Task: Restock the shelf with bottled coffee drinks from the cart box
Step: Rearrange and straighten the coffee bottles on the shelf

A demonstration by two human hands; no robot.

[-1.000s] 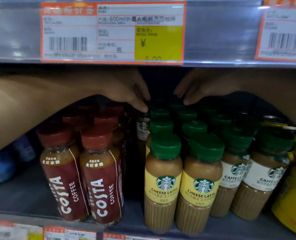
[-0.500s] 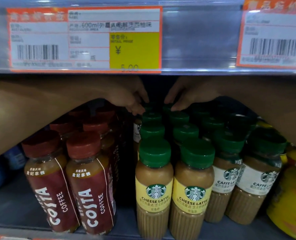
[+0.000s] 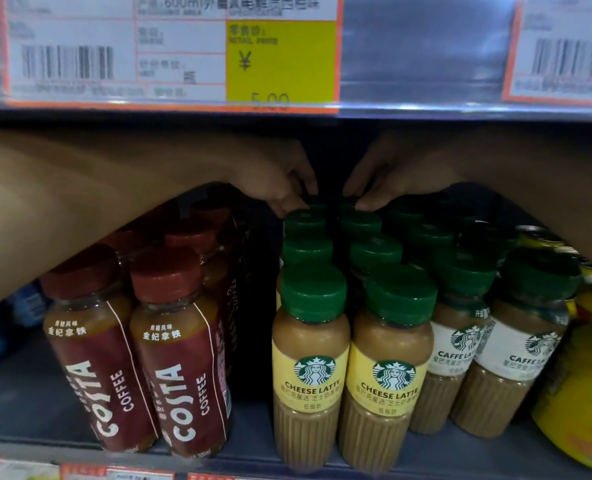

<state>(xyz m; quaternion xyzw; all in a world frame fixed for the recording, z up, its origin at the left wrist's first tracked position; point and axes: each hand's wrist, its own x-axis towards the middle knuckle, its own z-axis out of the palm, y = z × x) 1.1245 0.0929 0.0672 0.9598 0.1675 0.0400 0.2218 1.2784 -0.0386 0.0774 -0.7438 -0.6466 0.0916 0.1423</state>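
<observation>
Two rows of green-capped, yellow-labelled Cheese Latte bottles (image 3: 310, 368), three visible in each row, stand on the grey shelf (image 3: 38, 407). Left hand (image 3: 270, 181) and right hand (image 3: 388, 178) reach deep, curled fingers (image 3: 287, 206) touching the rearmost caps; any grip is lost in shadow. Beside them stand red Costa bottles (image 3: 183, 368) and white-labelled Caffe Latte bottles (image 3: 460, 358), their back rows dark.

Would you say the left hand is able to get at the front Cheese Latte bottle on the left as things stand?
Probably yes. The left hand is over the back caps of that same row, and nothing lies above the front Cheese Latte bottle, so drawing back should reach its green cap.
</observation>
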